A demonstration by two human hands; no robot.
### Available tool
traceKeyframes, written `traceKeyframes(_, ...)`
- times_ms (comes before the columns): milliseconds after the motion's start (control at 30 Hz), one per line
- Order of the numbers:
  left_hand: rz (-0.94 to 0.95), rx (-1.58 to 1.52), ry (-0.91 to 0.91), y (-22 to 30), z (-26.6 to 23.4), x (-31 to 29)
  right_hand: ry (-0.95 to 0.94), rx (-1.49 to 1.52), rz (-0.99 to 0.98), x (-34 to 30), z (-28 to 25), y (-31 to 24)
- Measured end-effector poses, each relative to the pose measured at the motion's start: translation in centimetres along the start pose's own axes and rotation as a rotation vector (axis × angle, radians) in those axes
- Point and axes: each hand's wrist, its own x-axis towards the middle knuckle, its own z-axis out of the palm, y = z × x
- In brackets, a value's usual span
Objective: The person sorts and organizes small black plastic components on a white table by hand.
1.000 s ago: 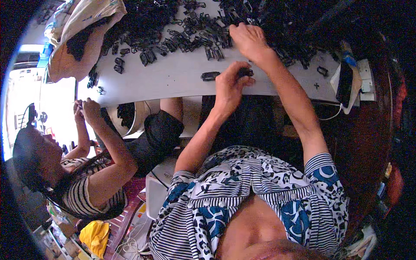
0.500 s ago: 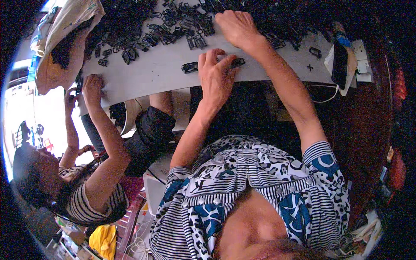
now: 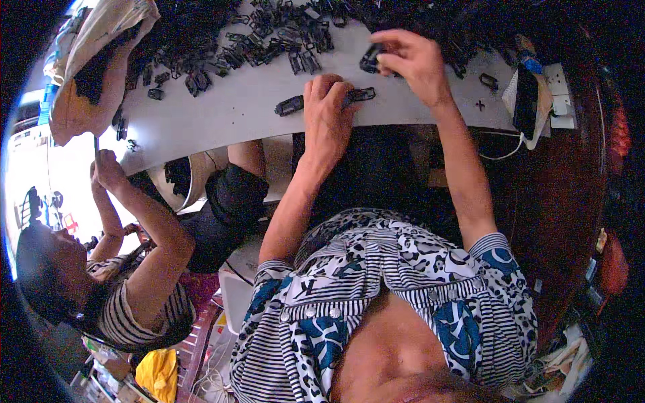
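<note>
My left hand [image 3: 327,117] rests on the table with its fingers curled down over a row of small black plastic parts. One black rectangular part [image 3: 290,105] sticks out on the left of the hand, and another black part [image 3: 359,95] on its right. What lies under the palm is hidden. Raised above the tabletop, my right hand [image 3: 416,66] pinches a small black plastic frame [image 3: 369,58] between thumb and fingers. A heap of similar black frames [image 3: 275,43] spreads over the far side of the table.
Along the near edge runs the pale tabletop [image 3: 222,114]. A dark-screened device [image 3: 526,101] with a white cable stands at the right, near a loose black frame [image 3: 488,81]. A co-worker's hands [image 3: 107,168] are at the left end, below a pale sack [image 3: 101,101].
My right hand has come back from the heap toward me and to the right, now with a black frame in it. My left hand shifted slightly left. The co-worker's nearer hand moved off the table.
</note>
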Motion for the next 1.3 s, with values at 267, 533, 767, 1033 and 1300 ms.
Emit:
traceKeyframes(267, 0.051, 0.005, -0.013, -0.3, 0.4, 0.2, 0.116, -0.433, 0.093, -6.0, -1.7, 2.5)
traceKeyframes(533, 0.047, -0.019, -0.010, -0.7, 0.6, 0.3, 0.031, -0.817, -0.193, -5.8, -1.3, 1.7)
traceKeyframes(767, 0.043, -0.034, -0.027, -1.1, 0.2, 0.5, -0.038, -0.659, -0.347, -4.6, -0.1, 1.6)
traceKeyframes(1033, 0.021, -0.099, 0.021, -1.0, 0.5, 0.6, -0.166, -0.694, -0.402, -3.8, 1.1, 1.5)
traceKeyframes(1300, 0.016, -0.075, 0.021, -0.9, 0.4, 0.4, -0.154, -0.597, -0.462, -4.1, 0.9, 1.7)
